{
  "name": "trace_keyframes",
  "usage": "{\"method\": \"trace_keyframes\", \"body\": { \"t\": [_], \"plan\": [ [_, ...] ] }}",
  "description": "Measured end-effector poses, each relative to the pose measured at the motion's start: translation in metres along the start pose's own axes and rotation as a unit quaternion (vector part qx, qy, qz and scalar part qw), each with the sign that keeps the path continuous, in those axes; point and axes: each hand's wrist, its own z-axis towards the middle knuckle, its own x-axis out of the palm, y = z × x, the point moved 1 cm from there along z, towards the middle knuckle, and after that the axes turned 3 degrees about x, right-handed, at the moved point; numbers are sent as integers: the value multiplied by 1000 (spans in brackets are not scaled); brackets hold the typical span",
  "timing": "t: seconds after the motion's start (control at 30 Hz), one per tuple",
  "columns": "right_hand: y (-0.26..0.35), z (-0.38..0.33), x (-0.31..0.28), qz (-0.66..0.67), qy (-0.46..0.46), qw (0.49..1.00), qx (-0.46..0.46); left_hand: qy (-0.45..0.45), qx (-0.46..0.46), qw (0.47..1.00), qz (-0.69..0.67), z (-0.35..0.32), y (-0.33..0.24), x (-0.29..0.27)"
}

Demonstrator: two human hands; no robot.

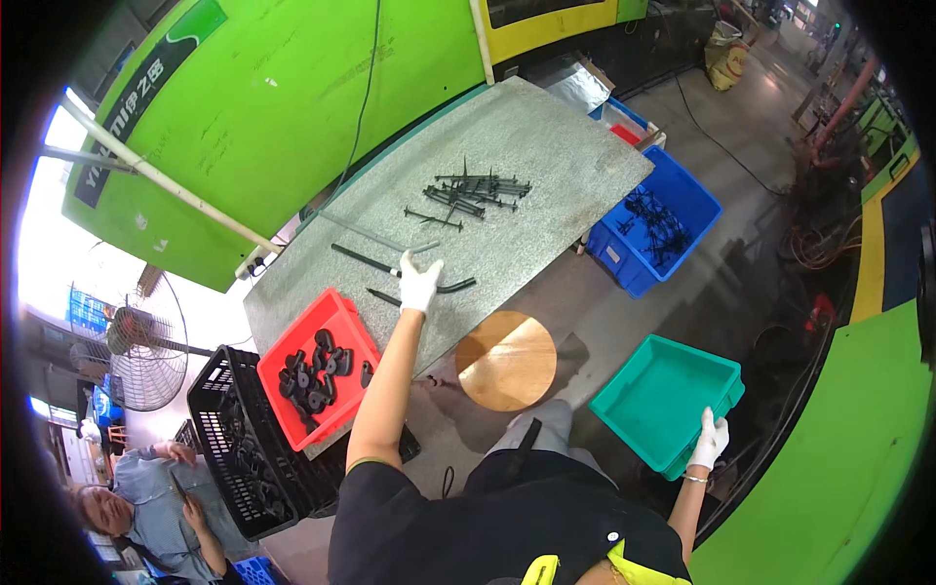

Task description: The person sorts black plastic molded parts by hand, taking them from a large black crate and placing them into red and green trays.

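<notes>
My left hand point(419, 285), in a white glove, reaches over the grey metal-topped table point(546, 127). Its thumb and fingers are spread, and it lies across dark rods. A straight black rod point(363, 258) meets its left side, and a bent black rod end point(458, 286) sticks out on its right. Part of these rods is hidden under the hand. A thin pointed black piece point(382, 296) lies by the wrist, and a grey rod point(375, 232) just beyond the fingers. Low on the right, my gloved right hand point(710, 439) grips the rim of a green plastic tray point(663, 405).
Thin black parts point(473, 192) are heaped on the table. A red tray point(336, 312) of black parts overlaps its near left corner, beside black crates point(210, 390). A blue bin point(624, 263), a round wooden stool top point(507, 361), a fan point(132, 336) and a seated person point(180, 502) surround it.
</notes>
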Motion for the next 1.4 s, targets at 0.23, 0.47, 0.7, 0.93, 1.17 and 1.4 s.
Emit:
{"method": "trace_keyframes", "body": {
  "t": [0.23,0.47,0.7,0.93,1.17,1.4],
  "plan": [
    [13,53,3,20,-8,1000,12,-8,-156,986,58,86,-12,94],
    [0,126,20,-115,-94,989,26,-64,-263,931,244,151,-39,160],
    [11,166,46,-52,-128,989,56,38,-115,900,418,160,-45,180],
    [10,188,53,59,-158,974,151,28,103,916,388,160,-19,257],
    [15,229,60,78,-159,971,159,42,186,928,321,160,-71,358],
    [17,311,30,88,-143,975,142,75,283,921,257,120,-181,513]
  ]
}}
